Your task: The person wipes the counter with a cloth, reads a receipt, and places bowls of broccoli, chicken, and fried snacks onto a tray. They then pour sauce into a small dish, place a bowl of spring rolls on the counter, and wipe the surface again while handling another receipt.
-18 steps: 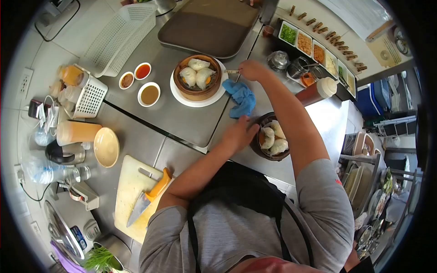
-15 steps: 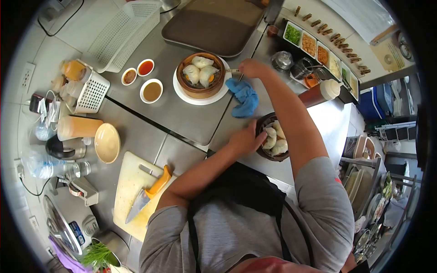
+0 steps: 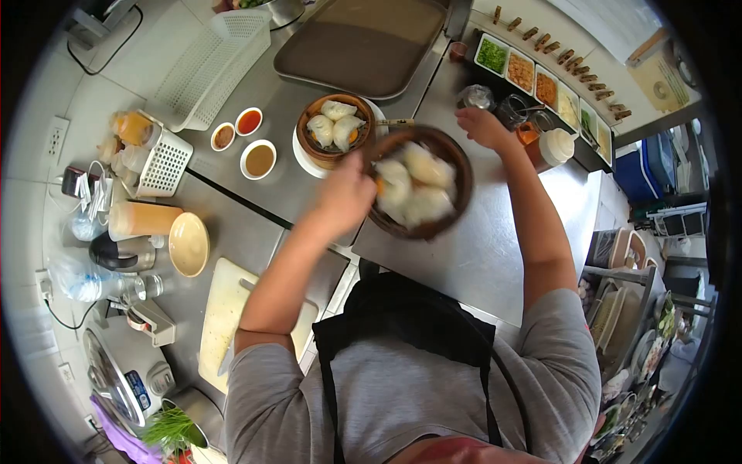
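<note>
My left hand [image 3: 344, 193] grips the rim of a bamboo steamer basket [image 3: 462, 185], lifted and smeared by motion. Several pale dumplings [image 3: 421, 166] lie in it. Just behind, a second bamboo steamer [image 3: 318, 158] with several dumplings [image 3: 338, 112] sits on a white plate [image 3: 302, 161]; the raised basket overlaps this plate. To the right, my right hand [image 3: 485, 130] is raised over the steel counter near a clear-wrapped jar [image 3: 476, 97], fingers apart and nothing visible in them. A small brass-coloured piece [image 3: 397, 122] shows between the two baskets.
Three sauce cups [image 3: 258, 158] stand left of the plate, a brown tray [image 3: 359, 46] behind. Topping containers [image 3: 520, 71] and a squeeze bottle [image 3: 555, 148] line the right. A cutting board [image 3: 224, 317] lies front left, its knife [image 3: 226, 360] mostly hidden by my arm.
My left hand has lifted the front basket and carried it up and left towards the plated steamer. My right hand has moved right, away from that steamer. The blue cloth is out of sight.
</note>
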`<state>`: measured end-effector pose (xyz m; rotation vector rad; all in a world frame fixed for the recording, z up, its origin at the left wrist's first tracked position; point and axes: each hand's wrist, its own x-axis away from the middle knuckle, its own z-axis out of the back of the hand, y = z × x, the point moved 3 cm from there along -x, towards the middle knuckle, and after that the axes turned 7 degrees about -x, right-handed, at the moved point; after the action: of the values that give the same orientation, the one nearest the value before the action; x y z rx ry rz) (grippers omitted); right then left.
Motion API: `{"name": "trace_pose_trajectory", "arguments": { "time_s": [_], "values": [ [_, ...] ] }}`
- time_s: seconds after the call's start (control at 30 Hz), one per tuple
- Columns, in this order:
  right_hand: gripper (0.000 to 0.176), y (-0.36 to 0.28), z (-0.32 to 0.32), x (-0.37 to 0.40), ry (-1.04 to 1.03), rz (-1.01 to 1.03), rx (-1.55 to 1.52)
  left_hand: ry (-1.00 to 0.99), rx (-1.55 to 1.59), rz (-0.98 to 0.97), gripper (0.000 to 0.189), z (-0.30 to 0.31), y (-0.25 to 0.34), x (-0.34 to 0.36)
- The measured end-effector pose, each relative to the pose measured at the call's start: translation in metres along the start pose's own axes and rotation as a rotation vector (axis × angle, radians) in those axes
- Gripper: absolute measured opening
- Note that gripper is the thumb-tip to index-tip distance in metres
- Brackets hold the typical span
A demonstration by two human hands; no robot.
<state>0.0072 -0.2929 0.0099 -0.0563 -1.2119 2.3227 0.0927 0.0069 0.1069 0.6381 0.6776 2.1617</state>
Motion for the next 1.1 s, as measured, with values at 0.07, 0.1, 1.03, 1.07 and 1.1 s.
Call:
{"name": "trace_pose_trajectory", "arguments": {
  "time_s": [0.07, 0.1, 1.03, 1.07, 1.1],
  "values": [
    [0.039, 0.003, -0.019, 0.009, -0.029, 0.003, -0.066, 0.318, -0.121, -0.109, 0.029, 0.021, -0.031, -0.020],
    [0.042, -0.009, -0.030, 0.018, -0.040, 0.021, -0.082, 0.211, 0.007, 0.060, 0.030, 0.034, -0.043, -0.030],
    [0.029, -0.028, -0.148, 0.247, -0.195, 0.290, 0.198, 0.061, 0.210, 0.351, 0.029, 0.048, -0.113, -0.079],
    [0.029, -0.028, -0.140, 0.255, -0.354, 0.187, 0.154, 0.053, 0.218, 0.313, 0.031, 0.047, -0.127, -0.082],
    [0.030, -0.027, -0.130, 0.256, -0.225, 0.241, -0.014, 0.095, 0.200, 0.296, 0.033, 0.047, -0.130, -0.083]
  ]
}}
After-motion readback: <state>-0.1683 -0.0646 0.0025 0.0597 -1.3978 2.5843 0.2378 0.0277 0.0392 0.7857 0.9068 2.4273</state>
